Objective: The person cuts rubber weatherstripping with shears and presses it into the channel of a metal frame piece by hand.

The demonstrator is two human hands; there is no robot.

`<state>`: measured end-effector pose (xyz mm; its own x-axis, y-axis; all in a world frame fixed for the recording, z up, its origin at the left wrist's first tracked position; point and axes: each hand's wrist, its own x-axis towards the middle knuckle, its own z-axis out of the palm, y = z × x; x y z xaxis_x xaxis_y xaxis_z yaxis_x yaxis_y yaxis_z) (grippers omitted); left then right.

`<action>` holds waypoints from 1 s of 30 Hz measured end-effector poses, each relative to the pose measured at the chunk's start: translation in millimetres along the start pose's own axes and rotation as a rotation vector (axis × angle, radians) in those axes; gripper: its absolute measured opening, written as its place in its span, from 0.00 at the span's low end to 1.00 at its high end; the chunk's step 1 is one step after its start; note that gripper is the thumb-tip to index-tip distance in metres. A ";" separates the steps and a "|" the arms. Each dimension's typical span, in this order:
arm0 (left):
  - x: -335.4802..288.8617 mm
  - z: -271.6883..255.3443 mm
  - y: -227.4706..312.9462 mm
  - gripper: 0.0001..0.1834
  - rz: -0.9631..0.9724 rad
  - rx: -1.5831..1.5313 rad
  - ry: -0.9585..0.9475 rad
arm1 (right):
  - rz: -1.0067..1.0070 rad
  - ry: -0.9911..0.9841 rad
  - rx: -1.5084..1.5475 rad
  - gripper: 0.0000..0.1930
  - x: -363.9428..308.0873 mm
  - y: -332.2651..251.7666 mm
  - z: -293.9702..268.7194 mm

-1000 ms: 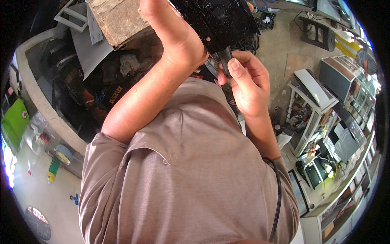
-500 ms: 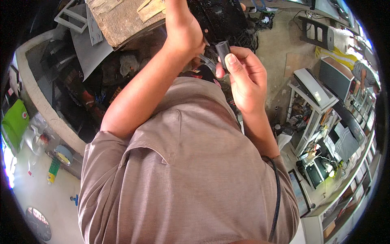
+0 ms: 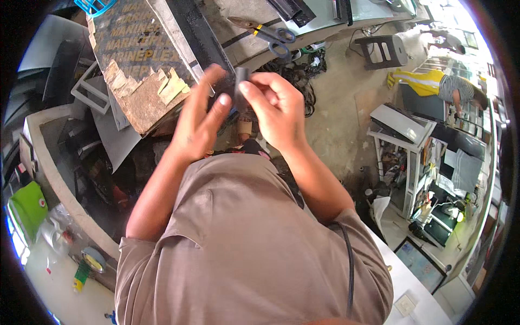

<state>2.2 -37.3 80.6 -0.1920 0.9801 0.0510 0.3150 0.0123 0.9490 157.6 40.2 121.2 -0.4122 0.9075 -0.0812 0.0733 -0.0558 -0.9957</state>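
My right hand (image 3: 279,111) pinches a short dark grey tube (image 3: 241,89) between thumb and fingers, the tube standing roughly upright. Just left of it is my left hand (image 3: 197,122), somewhat blurred, with thumb and fingers apart and nothing seen in it. Beyond both hands a long black channel-shaped bar (image 3: 200,38) lies on the workbench. To the right of the bar, a tool with rusty blades and blue loop handles, like snips or scissors (image 3: 265,36), rests near the bench edge.
A worn board with peeling plywood (image 3: 130,76) covers the left bench. More black profiles (image 3: 291,11) lie at the far side. A dark stool (image 3: 384,52) stands on the floor at right. A white-framed shelf (image 3: 409,168) with clutter is nearby. Another person (image 3: 460,89) works at far right.
My view has shifted, bringing more of the bench, the black bar and the blue-handled tool into sight. My left hand has come back from the bench side, beside the tube in my right hand.
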 end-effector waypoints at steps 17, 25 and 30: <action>-35.2 -35.9 29.1 0.14 -0.023 -1.770 -0.288 | -0.156 -0.216 -1.422 0.20 181.7 114.6 -92.1; -40.4 -42.3 76.3 0.18 -0.194 -0.910 0.117 | 0.904 -0.561 0.010 0.09 135.7 86.0 -117.8; -31.4 -40.7 104.3 0.17 0.049 -0.280 0.171 | 0.776 -0.622 0.816 0.25 -21.1 82.8 -134.3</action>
<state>3.3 -74.9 190.6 -0.3435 0.9305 0.1274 0.0641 -0.1121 0.9916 294.3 72.3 46.4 -0.8801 0.1897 -0.4353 -0.0001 -0.9168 -0.3993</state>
